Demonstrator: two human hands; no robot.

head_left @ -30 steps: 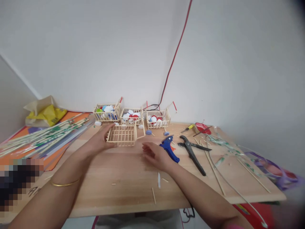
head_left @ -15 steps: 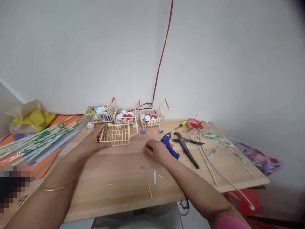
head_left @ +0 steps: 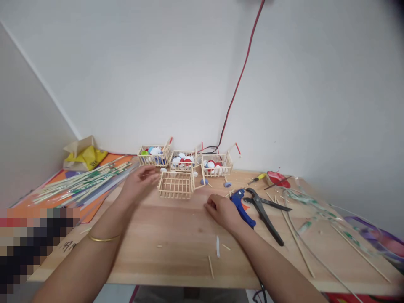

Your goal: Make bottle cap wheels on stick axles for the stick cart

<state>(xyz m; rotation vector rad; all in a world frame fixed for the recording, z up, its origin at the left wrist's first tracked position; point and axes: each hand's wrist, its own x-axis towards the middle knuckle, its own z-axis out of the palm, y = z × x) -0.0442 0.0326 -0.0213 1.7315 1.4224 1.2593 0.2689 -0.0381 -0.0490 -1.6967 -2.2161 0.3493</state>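
Note:
A small basket cart made of thin wooden sticks stands on the table in front of me, its handle pointing right. My left hand is just left of it, fingers stretched towards it and apart, holding nothing. Farther right, my right hand rests on the tabletop with its fingers loosely curled in; I see nothing in them. A blue glue gun lies right beside that hand. Beyond the cart, three similar stick carts hold colored bottle caps: a left one, a middle one and a right one.
Black pliers lie right of the glue gun, with a yellow-handled tool and a red dish behind. Bundled sticks cover the left side near a yellow bag. Loose sticks and a white cable lie on the right.
My left hand has let go of the stick cart and drawn slightly away to its left. The whole view has shifted, moving the scene rightward. My right hand stays by the glue gun.

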